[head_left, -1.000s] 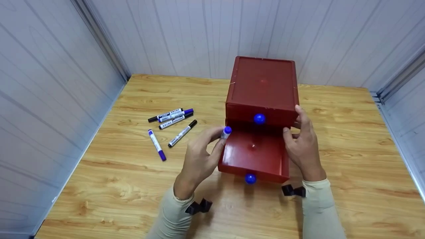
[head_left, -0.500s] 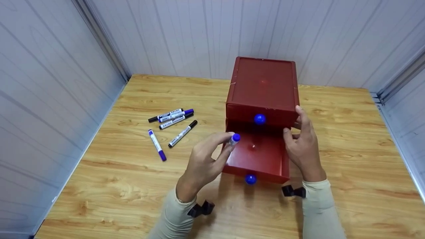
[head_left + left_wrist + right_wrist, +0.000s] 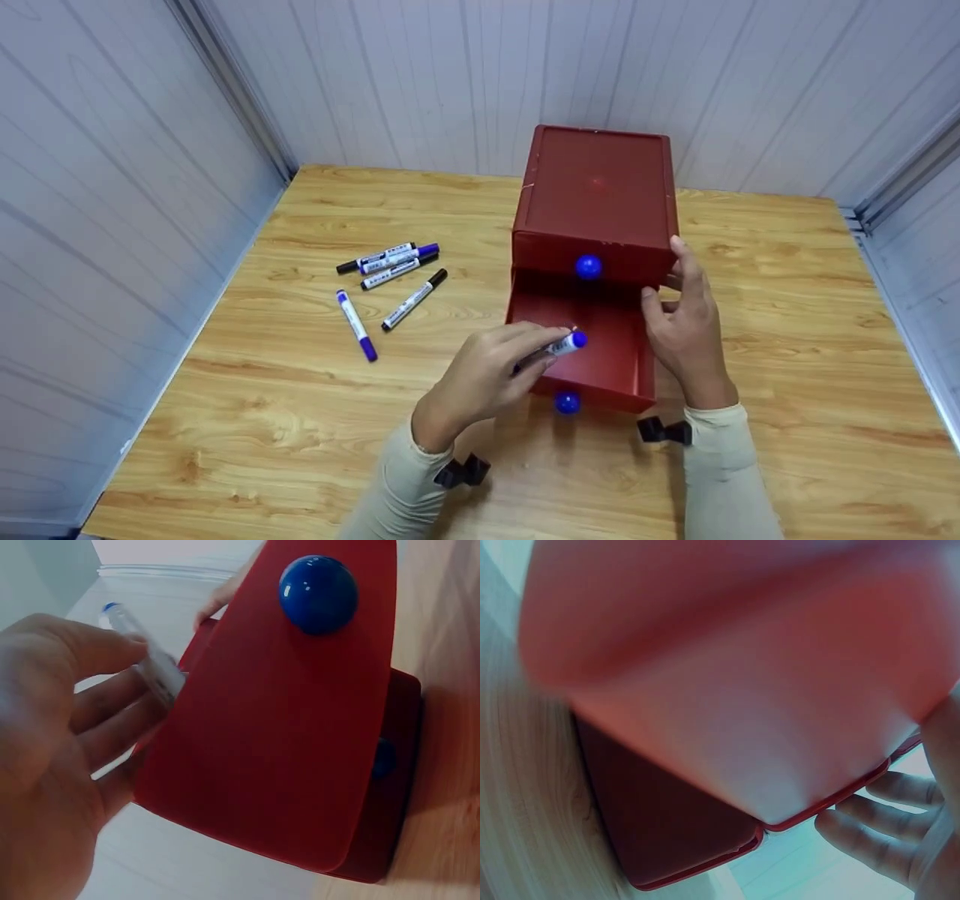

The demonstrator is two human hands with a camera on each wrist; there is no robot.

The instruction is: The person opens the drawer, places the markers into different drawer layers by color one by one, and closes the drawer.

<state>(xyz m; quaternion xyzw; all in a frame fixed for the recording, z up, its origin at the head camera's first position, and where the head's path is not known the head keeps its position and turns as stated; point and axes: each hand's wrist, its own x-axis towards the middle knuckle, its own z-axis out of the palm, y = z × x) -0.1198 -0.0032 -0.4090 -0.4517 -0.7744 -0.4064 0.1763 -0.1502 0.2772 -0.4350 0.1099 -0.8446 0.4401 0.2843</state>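
Observation:
My left hand (image 3: 487,371) pinches a white marker with a blue cap (image 3: 568,344) between thumb and fingers, over the pulled-out drawer (image 3: 607,367) of a red plastic drawer cabinet (image 3: 596,187). In the left wrist view the marker (image 3: 154,664) slants beside the drawer's rim, its lower end hidden behind the wall. My right hand (image 3: 686,330) rests against the cabinet's right side, thumb by the open drawer's edge. The right wrist view shows its fingers (image 3: 877,829) fairly straight along the red side. Blue ball knobs (image 3: 568,403) mark the drawer fronts.
Several markers (image 3: 409,300) with black or blue caps lie on the wooden table (image 3: 262,435), left of the cabinet. A lower drawer with a blue knob (image 3: 384,757) sits beneath the open one. Pale panel walls (image 3: 420,82) enclose the table at the back and sides.
My left hand has moved right and toward the front, carrying the marker from the drawer's left edge to over its middle. The marker has tilted flatter. The right hand has stayed in place.

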